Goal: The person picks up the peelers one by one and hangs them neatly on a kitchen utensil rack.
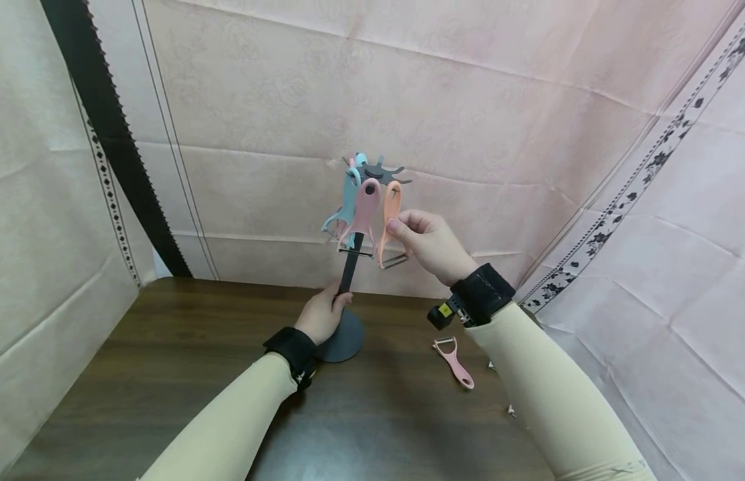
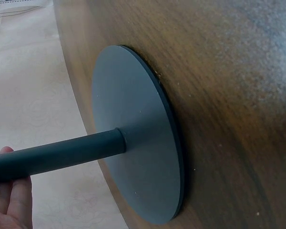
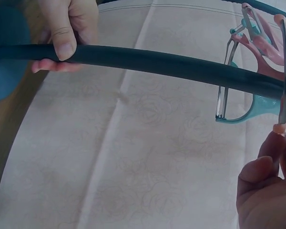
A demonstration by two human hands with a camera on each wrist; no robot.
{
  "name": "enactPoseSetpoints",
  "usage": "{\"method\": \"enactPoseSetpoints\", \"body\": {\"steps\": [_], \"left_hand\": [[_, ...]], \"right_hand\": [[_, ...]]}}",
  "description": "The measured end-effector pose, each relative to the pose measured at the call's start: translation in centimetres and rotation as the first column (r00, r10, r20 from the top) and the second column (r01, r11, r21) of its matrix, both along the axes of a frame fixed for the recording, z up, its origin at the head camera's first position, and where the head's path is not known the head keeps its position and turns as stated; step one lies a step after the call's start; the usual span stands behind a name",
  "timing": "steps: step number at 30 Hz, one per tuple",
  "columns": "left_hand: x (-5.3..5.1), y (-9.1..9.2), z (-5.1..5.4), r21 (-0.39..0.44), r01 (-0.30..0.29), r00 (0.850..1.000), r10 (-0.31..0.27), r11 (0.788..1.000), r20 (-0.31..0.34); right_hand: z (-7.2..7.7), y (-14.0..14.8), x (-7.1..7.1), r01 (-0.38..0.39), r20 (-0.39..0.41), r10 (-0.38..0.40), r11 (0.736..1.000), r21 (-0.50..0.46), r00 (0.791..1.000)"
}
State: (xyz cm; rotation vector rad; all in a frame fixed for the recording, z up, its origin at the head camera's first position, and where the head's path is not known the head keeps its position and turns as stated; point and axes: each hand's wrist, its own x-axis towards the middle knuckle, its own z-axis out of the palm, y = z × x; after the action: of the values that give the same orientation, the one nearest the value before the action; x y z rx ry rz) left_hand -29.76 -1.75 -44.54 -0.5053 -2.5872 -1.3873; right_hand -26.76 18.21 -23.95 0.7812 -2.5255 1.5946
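A dark stand with a round base and a top of curved hooks carries several peelers. My left hand grips its pole; the left wrist view shows fingers round the pole above the base. With thumb and fingers my right hand pinches an orange peeler at the right side of the top. Beside it hangs a pink peeler, with a blue one to the left. Whether the orange peeler rests on a hook, I cannot tell.
A pink peeler lies on the wooden table, below my right wrist. Two small whitish bits, one of them, lie near my right sleeve. Pale patterned cloth hangs behind the table and at both sides.
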Motion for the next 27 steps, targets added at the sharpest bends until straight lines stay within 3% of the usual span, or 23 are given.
{"method": "enactPoseSetpoints", "body": {"steps": [5,11,20,24,26,27], "left_hand": [[-0.1,-0.2,-0.3,-0.006,0.001,1.000,-0.001,1.000,-0.020],[0.1,-0.4,-0.1,0.000,-0.004,1.000,0.004,1.000,0.006],[0.0,-0.6,-0.4,0.006,-0.007,1.000,0.007,1.000,0.002],[0.1,-0.4,-0.3,0.016,0.001,1.000,-0.001,1.000,-0.008],[0.1,-0.3,-0.2,0.017,0.013,1.000,-0.013,1.000,-0.011],[0.2,-0.2,-0.1,0.015,0.018,1.000,-0.018,1.000,-0.013]], "right_hand": [[-0.3,0.0,-0.1,0.020,0.001,-0.020,1.000,-0.011,1.000],[-0.5,0.0,-0.1,0.036,-0.002,-0.036,0.999,-0.003,0.999],[-1.5,1.5,-0.2,0.072,-0.007,-0.071,0.991,0.112,0.997],[-3.7,3.5,-0.5,0.121,-0.073,-0.106,0.958,0.261,0.992],[-5.5,4.8,-0.5,0.122,-0.141,-0.073,0.917,0.380,0.987],[-6.6,5.7,-0.4,0.118,-0.182,-0.037,0.881,0.457,0.982]]}}
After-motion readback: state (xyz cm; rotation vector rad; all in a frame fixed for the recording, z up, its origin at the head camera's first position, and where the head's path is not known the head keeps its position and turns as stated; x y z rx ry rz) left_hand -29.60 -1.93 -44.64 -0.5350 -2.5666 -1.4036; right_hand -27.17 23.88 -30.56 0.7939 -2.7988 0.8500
